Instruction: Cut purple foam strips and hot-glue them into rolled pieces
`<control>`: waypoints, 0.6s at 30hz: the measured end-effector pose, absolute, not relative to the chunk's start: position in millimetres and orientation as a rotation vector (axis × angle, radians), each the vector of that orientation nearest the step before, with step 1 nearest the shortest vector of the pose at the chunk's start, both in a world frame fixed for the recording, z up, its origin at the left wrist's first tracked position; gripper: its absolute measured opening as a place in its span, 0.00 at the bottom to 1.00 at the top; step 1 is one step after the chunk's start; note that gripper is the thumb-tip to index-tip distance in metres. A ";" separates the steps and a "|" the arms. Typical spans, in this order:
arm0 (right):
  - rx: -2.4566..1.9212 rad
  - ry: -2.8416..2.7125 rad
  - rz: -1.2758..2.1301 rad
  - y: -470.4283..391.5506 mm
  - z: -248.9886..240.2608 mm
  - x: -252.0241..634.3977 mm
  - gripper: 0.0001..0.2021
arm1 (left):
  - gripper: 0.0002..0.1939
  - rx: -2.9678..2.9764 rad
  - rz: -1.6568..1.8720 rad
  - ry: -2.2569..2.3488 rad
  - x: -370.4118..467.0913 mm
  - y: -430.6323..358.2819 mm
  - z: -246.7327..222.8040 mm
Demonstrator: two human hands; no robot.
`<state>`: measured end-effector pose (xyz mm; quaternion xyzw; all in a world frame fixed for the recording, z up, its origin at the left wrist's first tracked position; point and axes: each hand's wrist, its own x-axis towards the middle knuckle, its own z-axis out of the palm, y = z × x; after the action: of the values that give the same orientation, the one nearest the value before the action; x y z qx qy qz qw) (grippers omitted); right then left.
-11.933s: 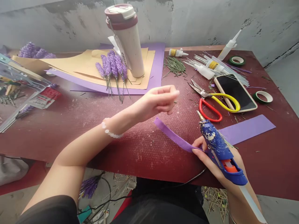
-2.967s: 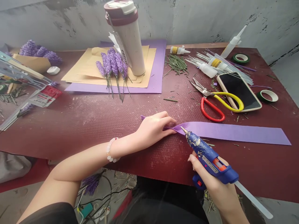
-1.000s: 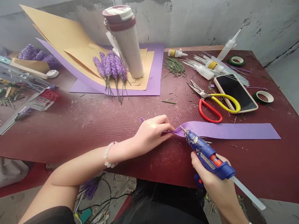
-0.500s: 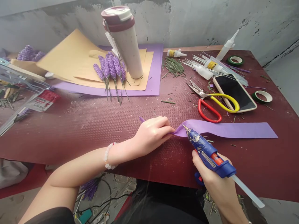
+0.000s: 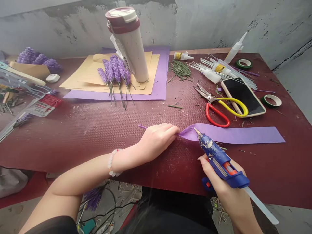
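Note:
My left hand (image 5: pixel 159 139) pinches the twisted end of a purple paper strip (image 5: pixel 239 135), and a thin rolled tip of it sticks out past the hand on the left. From there the strip widens and lies flat toward the right. My right hand (image 5: pixel 229 191) is wrapped round a blue glue gun (image 5: pixel 216 159). Its nozzle points up and left, at the curled part of the strip just right of my left hand. A clear glue stick (image 5: pixel 262 206) juts from the gun's rear.
Behind the strip lie scissors (image 5: pixel 212 100) and a phone (image 5: pixel 243 97). Green stems (image 5: pixel 180 70), glue bottles (image 5: pixel 212 75) and tape rolls (image 5: pixel 271 101) are at the back right. Purple flowers (image 5: pixel 114 70) and a tumbler (image 5: pixel 134 48) stand on brown paper sheets (image 5: pixel 80 73). Clear packaging (image 5: pixel 31 97) is at left.
The lifted brown sheet at the back left has settled flat, uncovering a small white object. My left hand and the strip have shifted slightly left; the glue gun has moved slightly right and down.

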<state>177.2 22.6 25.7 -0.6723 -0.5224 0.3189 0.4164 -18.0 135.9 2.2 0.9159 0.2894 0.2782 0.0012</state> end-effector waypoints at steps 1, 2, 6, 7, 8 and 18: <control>-1.686 -1.286 0.787 22.1 26.2 177.2 0.05 | 0.14 2.881 0.847 0.921 -17.9 136.0 2.1; -1.684 -1.261 0.774 21.7 26.5 177.1 0.05 | 0.15 2.889 0.830 0.936 -17.7 136.0 2.2; -1.663 -1.250 0.751 21.9 26.5 178.8 0.05 | 0.17 2.927 0.786 0.991 -16.1 136.2 2.8; -1.665 -1.261 0.745 22.3 26.5 179.9 0.05 | 0.17 2.942 0.761 1.000 -15.8 136.4 2.8; -1.663 -1.276 0.739 22.6 26.7 181.0 0.05 | 0.17 2.957 0.739 1.009 -15.7 136.6 2.9; -1.627 -1.463 0.573 27.9 23.6 195.1 0.17 | 0.11 2.938 0.510 0.938 -19.9 140.2 11.9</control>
<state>195.1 27.9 23.6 -0.6509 -0.5852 0.2291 0.4258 -19.9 140.2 11.9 0.9398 0.3001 0.1632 0.0077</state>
